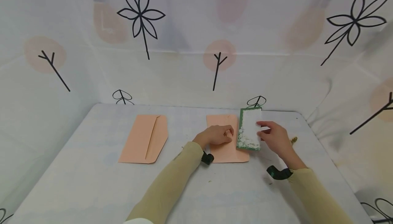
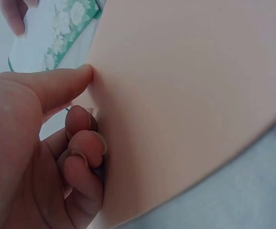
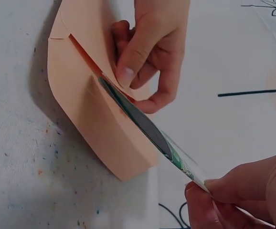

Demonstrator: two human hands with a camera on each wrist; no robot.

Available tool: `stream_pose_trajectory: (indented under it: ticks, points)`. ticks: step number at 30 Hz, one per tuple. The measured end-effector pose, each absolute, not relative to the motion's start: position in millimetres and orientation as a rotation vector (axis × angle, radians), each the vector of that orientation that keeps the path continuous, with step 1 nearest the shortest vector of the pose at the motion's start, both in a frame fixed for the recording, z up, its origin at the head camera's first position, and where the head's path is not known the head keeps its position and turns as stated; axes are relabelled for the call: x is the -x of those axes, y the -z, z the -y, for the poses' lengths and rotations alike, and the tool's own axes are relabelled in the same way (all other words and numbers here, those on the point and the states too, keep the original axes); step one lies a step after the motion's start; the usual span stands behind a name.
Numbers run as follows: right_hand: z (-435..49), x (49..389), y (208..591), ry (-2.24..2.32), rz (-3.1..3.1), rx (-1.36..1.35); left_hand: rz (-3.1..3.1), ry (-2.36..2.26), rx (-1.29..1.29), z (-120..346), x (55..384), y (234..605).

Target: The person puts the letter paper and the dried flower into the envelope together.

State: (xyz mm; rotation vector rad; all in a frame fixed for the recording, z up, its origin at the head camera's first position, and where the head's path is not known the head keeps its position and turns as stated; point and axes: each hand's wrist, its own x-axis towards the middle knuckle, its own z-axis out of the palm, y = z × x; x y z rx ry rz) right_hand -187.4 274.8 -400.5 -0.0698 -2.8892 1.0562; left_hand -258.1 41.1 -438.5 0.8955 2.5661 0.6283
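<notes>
Head view, desk [image 1: 92, 190]: left envelope [image 1: 136, 138] flat at the left, right envelope [image 1: 228, 155] right of the middle.
Head view, left hand [image 1: 216, 135]: grip pinching the right envelope.
Head view, right hand [image 1: 274, 137]: grip pinching the card [image 1: 250, 125] by its right edge, card over the right envelope's right side.
Left wrist view, thumb [image 2: 64, 87]: against the right envelope's edge, fingers curled.
Right wrist view, card: edge-on, left end at the right envelope's slit; cannot tell how deep.
</notes>
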Motion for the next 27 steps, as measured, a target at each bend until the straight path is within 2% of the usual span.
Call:
stream_pose_trajectory:
  ticks: [27]
  points:
    - [-258,192,413,-1.094,3.02,-0.038,-2.598,-0.603,-0.881,-48,257,439]
